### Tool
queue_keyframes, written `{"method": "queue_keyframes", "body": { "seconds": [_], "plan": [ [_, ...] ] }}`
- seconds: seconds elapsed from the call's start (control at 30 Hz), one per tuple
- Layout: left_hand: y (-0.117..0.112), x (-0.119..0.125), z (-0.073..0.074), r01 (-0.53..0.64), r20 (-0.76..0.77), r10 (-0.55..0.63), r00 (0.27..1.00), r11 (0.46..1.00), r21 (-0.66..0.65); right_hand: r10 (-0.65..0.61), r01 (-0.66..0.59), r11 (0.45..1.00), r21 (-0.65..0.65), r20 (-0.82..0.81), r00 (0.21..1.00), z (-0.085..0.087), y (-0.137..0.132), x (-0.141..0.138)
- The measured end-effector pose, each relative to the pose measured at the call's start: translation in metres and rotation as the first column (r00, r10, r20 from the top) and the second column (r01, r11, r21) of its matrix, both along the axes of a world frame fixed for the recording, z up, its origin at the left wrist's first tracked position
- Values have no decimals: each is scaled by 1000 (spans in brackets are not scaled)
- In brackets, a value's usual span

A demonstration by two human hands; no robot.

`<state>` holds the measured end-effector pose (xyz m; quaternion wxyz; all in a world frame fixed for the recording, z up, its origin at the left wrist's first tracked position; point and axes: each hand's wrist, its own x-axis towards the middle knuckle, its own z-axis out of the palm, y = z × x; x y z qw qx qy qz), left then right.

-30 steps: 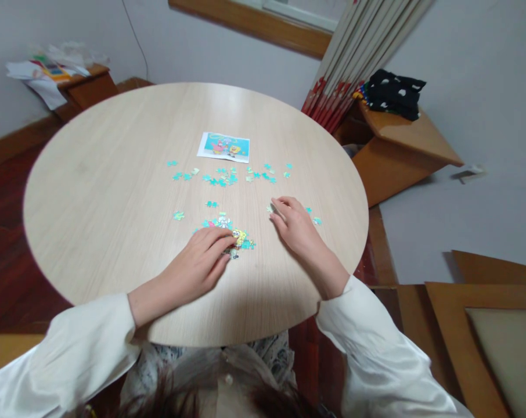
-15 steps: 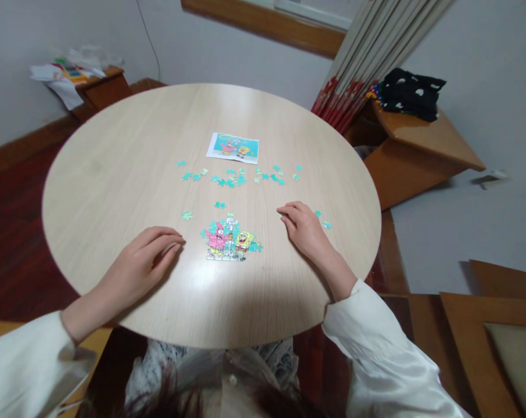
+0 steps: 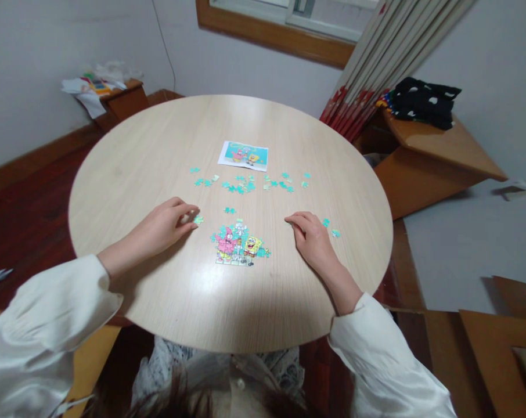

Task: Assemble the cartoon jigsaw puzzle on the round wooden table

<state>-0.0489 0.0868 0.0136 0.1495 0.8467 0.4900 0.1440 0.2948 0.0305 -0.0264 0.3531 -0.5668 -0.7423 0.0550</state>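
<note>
A partly joined jigsaw puzzle (image 3: 238, 245) lies on the round table (image 3: 193, 307), showing a pink starfish, a pale tall figure and a yellow sponge figure. My left hand (image 3: 169, 223) is left of it, thumb and fingers apart at a loose light-green puzzle piece (image 3: 198, 220). On the other side, my right hand (image 3: 310, 235) rests on the table with its fingertips closed on a small puzzle piece (image 3: 288, 223), mostly hidden beneath them. Two teal pieces (image 3: 230, 210) lie above the joined part. Beyond my right hand are two more loose pieces (image 3: 335, 233).
Several loose teal and green pieces (image 3: 248, 187) are strewn across the middle of the table. Behind them lies a printed reference picture (image 3: 245, 155). A wooden cabinet (image 3: 441, 157) with a black patterned cloth (image 3: 426, 101) stands to the right, near a curtain (image 3: 389, 64).
My left hand has moved forward to the light-green piece beside the puzzle. My right hand stays at nearly the same place on the table. The view has shifted slightly.
</note>
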Motion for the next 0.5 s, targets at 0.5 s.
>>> {"method": "queue_keyframes", "body": {
  "seconds": [0.5],
  "plan": [
    [14, 3, -5, 12, -6, -12, 1000, 998, -66, -202, 212, 973, 94, -106, 974, 11, -2, 7]
  ]
}}
